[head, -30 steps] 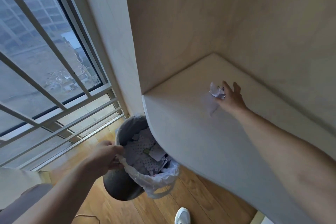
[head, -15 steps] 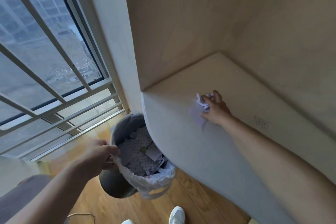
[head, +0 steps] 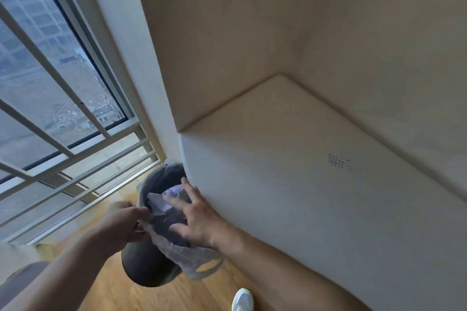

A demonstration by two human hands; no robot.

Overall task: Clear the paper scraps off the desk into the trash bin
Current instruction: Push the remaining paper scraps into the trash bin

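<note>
Left hand [head: 123,222] pinching liner [head: 182,252] at trash bin [head: 146,267] rim, right hand [head: 195,219] spread open above paper scraps [head: 161,201] in bin; likely featherlight, crushable, best gathered by loose pinch; desk [head: 303,184] looks bare

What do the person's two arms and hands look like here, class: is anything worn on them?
Both forearms are bare, with no sleeves showing in the frame. The left hand and right hand wear no gloves, and no rings, watch or bracelet can be seen on fingers or wrists. The picture is slightly blurred, so finer marks cannot be told.
</note>
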